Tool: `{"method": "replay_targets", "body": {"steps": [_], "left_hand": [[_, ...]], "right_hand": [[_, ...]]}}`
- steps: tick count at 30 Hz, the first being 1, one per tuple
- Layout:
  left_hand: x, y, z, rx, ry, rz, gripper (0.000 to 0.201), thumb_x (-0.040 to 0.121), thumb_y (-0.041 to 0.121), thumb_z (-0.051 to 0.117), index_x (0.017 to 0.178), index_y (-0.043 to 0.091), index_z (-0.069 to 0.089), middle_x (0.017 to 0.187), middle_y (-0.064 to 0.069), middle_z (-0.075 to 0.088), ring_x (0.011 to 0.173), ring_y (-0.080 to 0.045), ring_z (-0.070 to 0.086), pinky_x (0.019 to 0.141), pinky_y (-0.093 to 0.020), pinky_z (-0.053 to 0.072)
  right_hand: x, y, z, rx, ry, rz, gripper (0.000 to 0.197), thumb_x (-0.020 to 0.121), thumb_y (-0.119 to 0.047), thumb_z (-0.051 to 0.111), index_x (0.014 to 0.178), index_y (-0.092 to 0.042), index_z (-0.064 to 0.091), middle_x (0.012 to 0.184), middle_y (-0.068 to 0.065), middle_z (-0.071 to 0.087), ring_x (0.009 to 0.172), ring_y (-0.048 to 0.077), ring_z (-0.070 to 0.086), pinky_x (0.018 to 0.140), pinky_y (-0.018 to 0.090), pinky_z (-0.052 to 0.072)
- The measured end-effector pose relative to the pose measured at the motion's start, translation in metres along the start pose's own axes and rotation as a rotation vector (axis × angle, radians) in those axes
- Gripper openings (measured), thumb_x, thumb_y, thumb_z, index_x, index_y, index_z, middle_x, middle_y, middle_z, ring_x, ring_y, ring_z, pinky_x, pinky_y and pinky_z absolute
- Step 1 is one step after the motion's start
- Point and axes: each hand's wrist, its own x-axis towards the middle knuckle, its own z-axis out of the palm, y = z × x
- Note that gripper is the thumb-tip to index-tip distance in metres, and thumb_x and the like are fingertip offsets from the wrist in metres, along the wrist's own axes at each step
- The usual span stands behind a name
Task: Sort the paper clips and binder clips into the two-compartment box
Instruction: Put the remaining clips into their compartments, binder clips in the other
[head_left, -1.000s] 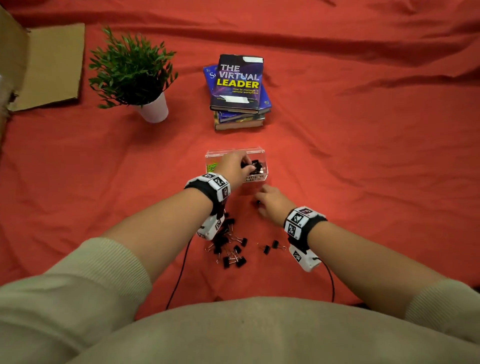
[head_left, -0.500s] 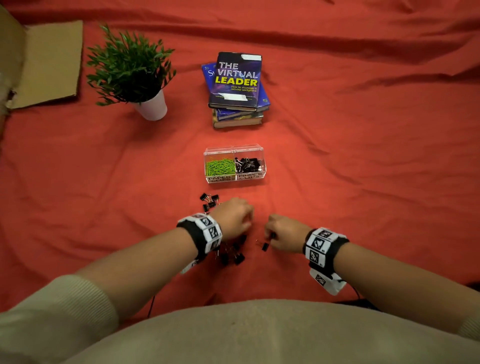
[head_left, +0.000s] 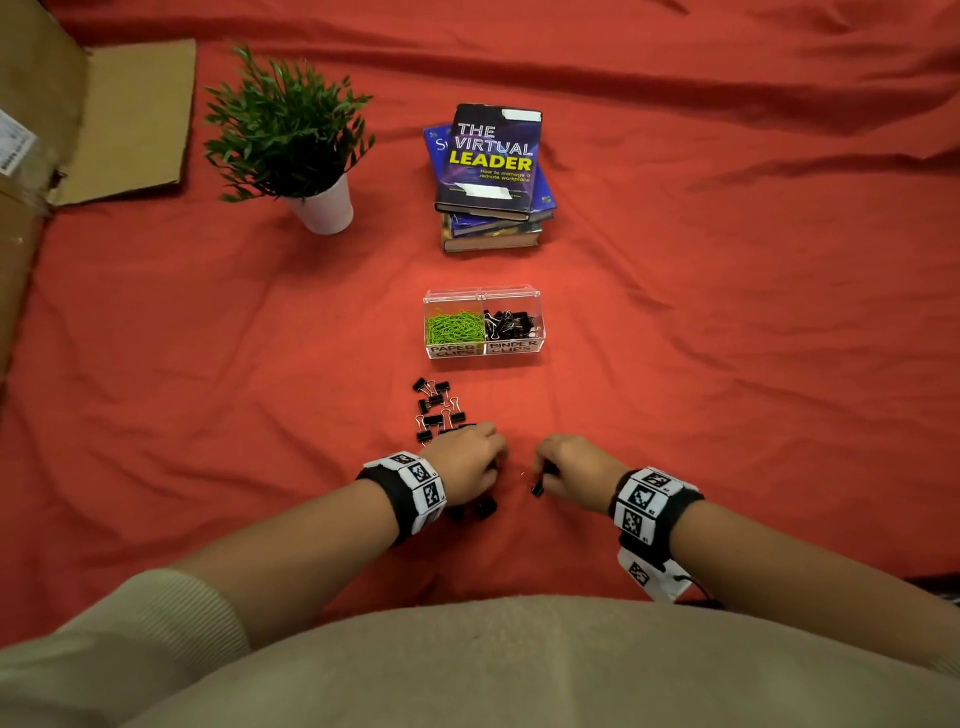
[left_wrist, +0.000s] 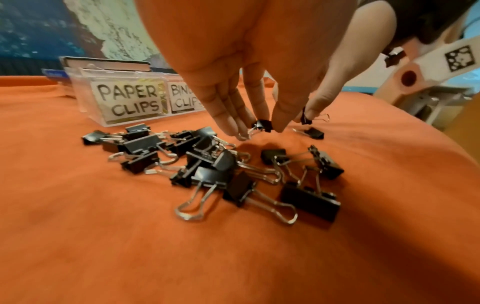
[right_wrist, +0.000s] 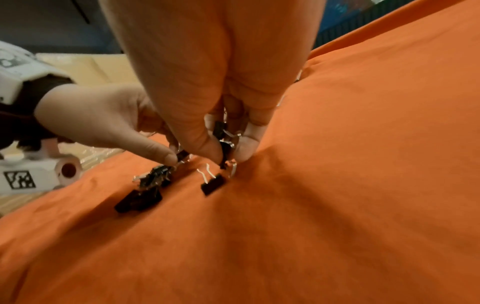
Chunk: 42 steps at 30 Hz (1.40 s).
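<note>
The clear two-compartment box (head_left: 484, 352) stands mid-cloth, green paper clips (head_left: 454, 327) on its left side, black binder clips (head_left: 509, 323) on its right. Several loose black binder clips (head_left: 435, 408) lie in front of it, more under my left wrist (left_wrist: 235, 185). My left hand (head_left: 470, 457) pinches one binder clip (left_wrist: 262, 125) between thumb and fingers just above the cloth. My right hand (head_left: 566, 465) grips binder clips (right_wrist: 223, 133) in its curled fingers, with another clip (right_wrist: 213, 184) lying just below it.
A stack of books (head_left: 491, 176) sits behind the box. A potted plant in a white pot (head_left: 291, 140) stands to the far left of it. Flattened cardboard (head_left: 104, 119) covers the far left corner. The red cloth (head_left: 727, 338) is wrinkled.
My left hand left the box's binder-clip side and came back down to the loose pile, pinching a clip. My right hand drew back toward me and gathered clips.
</note>
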Motion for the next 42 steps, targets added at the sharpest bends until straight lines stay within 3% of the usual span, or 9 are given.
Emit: {"method": "replay_targets", "body": {"steps": [7, 12, 16, 21, 27, 30, 36, 39, 42], "left_hand": [[-0.015, -0.016, 0.003, 0.073, -0.130, 0.037, 0.029, 0.088, 0.021, 0.052, 0.116, 0.016, 0.055, 0.115, -0.007, 0.046, 0.094, -0.031, 0.058, 0.073, -0.042, 0.051], [-0.017, -0.011, 0.007, 0.166, -0.150, 0.114, 0.034, 0.091, 0.015, 0.047, 0.124, 0.016, 0.056, 0.117, -0.010, 0.046, 0.100, -0.031, 0.056, 0.078, -0.041, 0.049], [-0.018, -0.012, 0.010, 0.217, -0.147, 0.150, 0.024, 0.091, 0.011, 0.044, 0.112, 0.009, 0.056, 0.113, -0.011, 0.047, 0.093, -0.032, 0.057, 0.071, -0.041, 0.046], [-0.018, -0.013, 0.009, 0.183, -0.138, 0.132, 0.018, 0.090, 0.002, 0.043, 0.106, 0.005, 0.052, 0.111, -0.011, 0.047, 0.088, -0.032, 0.056, 0.065, -0.039, 0.040], [-0.019, -0.017, 0.008, 0.148, -0.099, 0.146, 0.024, 0.089, -0.001, 0.043, 0.110, 0.005, 0.052, 0.111, -0.011, 0.054, 0.098, -0.032, 0.055, 0.075, -0.041, 0.045], [-0.018, -0.019, 0.012, 0.137, -0.085, 0.124, 0.027, 0.087, -0.001, 0.046, 0.112, 0.007, 0.047, 0.110, -0.012, 0.054, 0.099, -0.032, 0.055, 0.074, -0.042, 0.047], [-0.020, -0.022, 0.016, 0.158, -0.095, 0.114, 0.020, 0.087, 0.000, 0.048, 0.106, 0.005, 0.050, 0.106, -0.012, 0.049, 0.092, -0.030, 0.053, 0.064, -0.037, 0.039], [-0.022, -0.024, 0.013, 0.124, -0.078, 0.093, 0.018, 0.089, 0.001, 0.045, 0.106, 0.002, 0.051, 0.110, -0.014, 0.050, 0.096, -0.030, 0.053, 0.068, -0.037, 0.040], [-0.024, -0.030, 0.005, 0.022, -0.049, 0.043, 0.020, 0.090, 0.004, 0.044, 0.106, -0.001, 0.055, 0.115, -0.015, 0.051, 0.099, -0.033, 0.055, 0.075, -0.040, 0.043]], "right_hand": [[0.002, -0.014, 0.013, -0.100, -0.063, -0.061, 0.027, 0.089, -0.010, 0.053, 0.115, -0.010, 0.060, 0.115, 0.011, 0.052, 0.107, 0.027, 0.052, 0.090, 0.034, 0.040], [-0.001, -0.010, 0.019, -0.074, -0.042, -0.039, 0.024, 0.088, -0.013, 0.056, 0.111, -0.009, 0.061, 0.117, 0.011, 0.046, 0.107, 0.028, 0.049, 0.092, 0.035, 0.042], [-0.002, -0.007, 0.022, -0.084, -0.047, -0.049, 0.022, 0.086, -0.013, 0.057, 0.106, -0.007, 0.063, 0.117, 0.012, 0.048, 0.107, 0.028, 0.050, 0.093, 0.038, 0.043], [0.007, -0.007, 0.012, 0.040, 0.003, 0.005, 0.015, 0.082, -0.008, 0.059, 0.092, -0.007, 0.071, 0.102, 0.008, 0.063, 0.097, 0.024, 0.060, 0.087, 0.028, 0.044], [0.042, -0.007, -0.051, 0.575, 0.180, 0.268, 0.008, 0.078, -0.007, 0.070, 0.071, -0.008, 0.070, 0.067, 0.004, 0.067, 0.060, 0.012, 0.058, 0.067, 0.027, 0.051], [0.068, -0.011, -0.096, 0.648, 0.343, 0.264, 0.006, 0.078, -0.005, 0.071, 0.081, 0.001, 0.071, 0.073, 0.005, 0.068, 0.065, 0.011, 0.061, 0.075, 0.026, 0.053], [0.114, -0.019, -0.123, 0.254, 0.405, 0.264, 0.011, 0.081, -0.009, 0.062, 0.087, -0.004, 0.070, 0.093, 0.016, 0.071, 0.080, 0.022, 0.061, 0.072, 0.030, 0.052], [0.110, -0.031, -0.114, 0.007, 0.462, 0.128, 0.019, 0.085, -0.012, 0.059, 0.102, -0.012, 0.067, 0.113, 0.009, 0.059, 0.112, 0.027, 0.048, 0.095, 0.035, 0.042], [0.098, -0.048, -0.083, -0.046, 0.381, -0.056, 0.023, 0.086, -0.009, 0.056, 0.106, -0.016, 0.065, 0.117, 0.003, 0.056, 0.119, 0.022, 0.042, 0.105, 0.039, 0.040]]}}
